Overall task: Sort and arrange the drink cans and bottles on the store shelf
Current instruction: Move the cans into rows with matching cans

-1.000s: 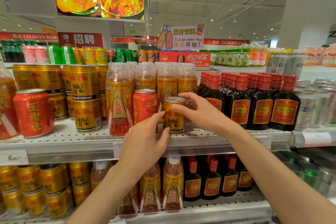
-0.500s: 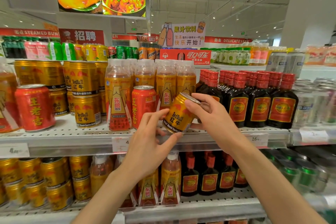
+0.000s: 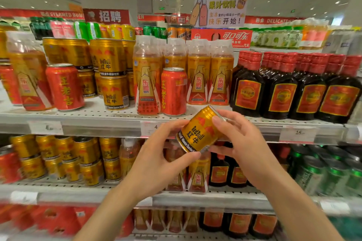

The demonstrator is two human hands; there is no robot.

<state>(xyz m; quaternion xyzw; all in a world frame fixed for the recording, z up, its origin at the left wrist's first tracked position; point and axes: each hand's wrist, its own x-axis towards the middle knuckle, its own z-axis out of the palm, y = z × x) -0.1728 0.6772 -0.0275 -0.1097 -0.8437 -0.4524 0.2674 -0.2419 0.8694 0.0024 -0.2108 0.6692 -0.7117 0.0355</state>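
A gold Red Bull can [image 3: 197, 130] is tilted in the air in front of the upper shelf edge [image 3: 98, 123]. My right hand [image 3: 241, 148] grips it from the right, fingers over its top rim. My left hand [image 3: 160, 160] holds it from the left and below with fingertips on its base. Behind it, a red Wanglaoji can [image 3: 173, 91] stands among orange Dongpeng bottles [image 3: 209, 80]. Stacked gold Red Bull cans [image 3: 111, 76] stand further left on the same shelf.
Dark bottles with red caps [image 3: 293, 88] fill the shelf's right side. Another red can [image 3: 65, 86] stands at the left. The lower shelf [image 3: 58, 190] holds gold cans, orange bottles, dark bottles and green cans [image 3: 329, 172]. Price tags line the shelf edges.
The Red Bull can has come off the upper shelf, tilted, and moved down toward me. My left hand has closed in and now holds it together with my right.
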